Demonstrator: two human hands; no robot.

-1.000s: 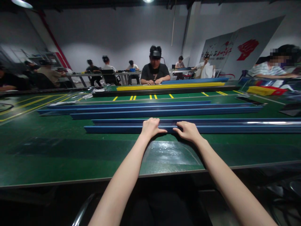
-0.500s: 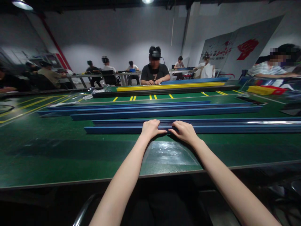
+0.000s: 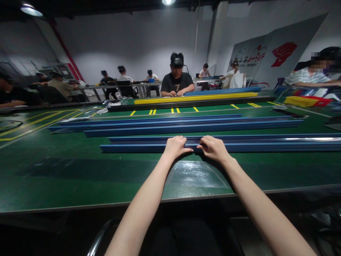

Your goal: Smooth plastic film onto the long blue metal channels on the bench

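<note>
A long blue channel strip [image 3: 138, 148] with raised front and back walls lies across the green table in front of me. My left hand [image 3: 176, 146] is closed over its front wall, fingers bent into the channel and thumb stretched along the near side. Just to the right, my right hand [image 3: 214, 147] grips the same strip with curled fingers; the thumb is partly hidden. A small gap separates the two hands. Behind this strip, more long blue strips [image 3: 186, 126] lie roughly parallel.
A clear plastic sheet [image 3: 198, 176] lies on the green table [image 3: 66, 195] nearest me. Farther back are a yellow strip [image 3: 197, 98], a black strip [image 3: 226, 102] and a dark flat device [image 3: 289, 113]. A co-worker [image 3: 177, 81] sits opposite; others sit around the room.
The whole view has shifted slightly, so everything appears a little farther right. My right fingers look more tightly curled; both hands stay on the blue strip.
</note>
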